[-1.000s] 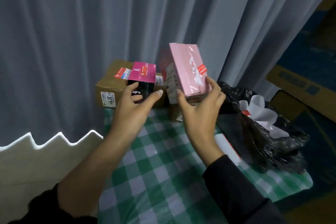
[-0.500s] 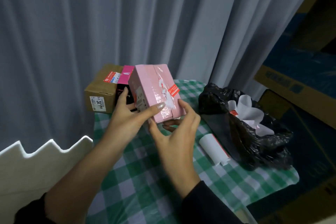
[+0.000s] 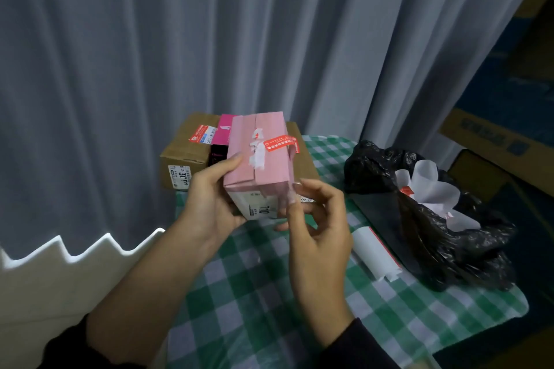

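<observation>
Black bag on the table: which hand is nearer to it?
Right. The right hand is left of the black bag; the left hand is farther left, gripping the pink box.

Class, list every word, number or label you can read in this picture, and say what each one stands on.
"710", roughly: near label on the pink box.
"30", partly blurred: side label on the brown carton.
Red sticker on the pink box: white characters, too blurred.
Top sticker on the brown carton: too small.
Carton at right: blue print, blurred.
</observation>
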